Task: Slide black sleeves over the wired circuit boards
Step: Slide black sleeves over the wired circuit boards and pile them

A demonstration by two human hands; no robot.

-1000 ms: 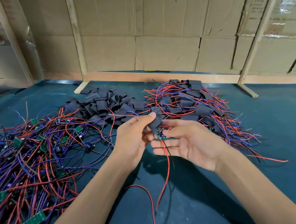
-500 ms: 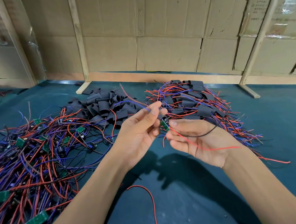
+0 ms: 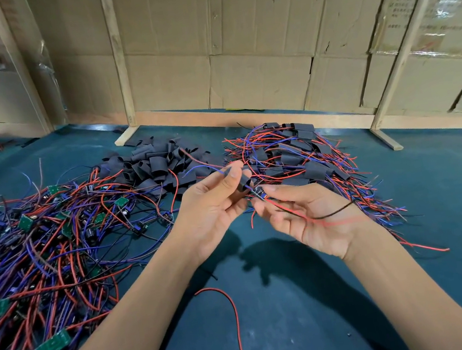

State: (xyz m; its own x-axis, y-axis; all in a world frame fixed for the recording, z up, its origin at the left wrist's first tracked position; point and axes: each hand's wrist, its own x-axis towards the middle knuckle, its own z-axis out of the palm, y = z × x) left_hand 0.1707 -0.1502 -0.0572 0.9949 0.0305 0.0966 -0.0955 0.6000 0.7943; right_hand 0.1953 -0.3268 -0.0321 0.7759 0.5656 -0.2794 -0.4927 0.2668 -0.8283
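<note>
Left hand (image 3: 213, 204) pinches a short black sleeve (image 3: 245, 181) between thumb and forefinger, holding it above the middle of the bench, with blue and red wires running out of the sleeve's far end toward the back. Just beside it, the right hand (image 3: 307, 214) lies palm up, its fingertips (image 3: 268, 189) curled onto a small circuit board (image 3: 259, 193) whose end sits at the sleeve's mouth; how far the board has entered the sleeve cannot be told. A red wire and a black wire from the board trail across the right palm toward the right edge.

Behind the hands, near the back edge, lies a heap of loose black sleeves (image 3: 156, 165). To its right, touching it, is a pile of sleeved boards (image 3: 296, 156) with red and blue wire ends fanning out toward the right edge. Along the left edge sprawls a large tangle of bare green boards with wires (image 3: 42, 242). A single red wire (image 3: 233, 318) curls on the teal bench surface (image 3: 306, 328) between the forearms, near the front edge. Cardboard sheets (image 3: 233, 39) in wooden frames stand along the back edge.
</note>
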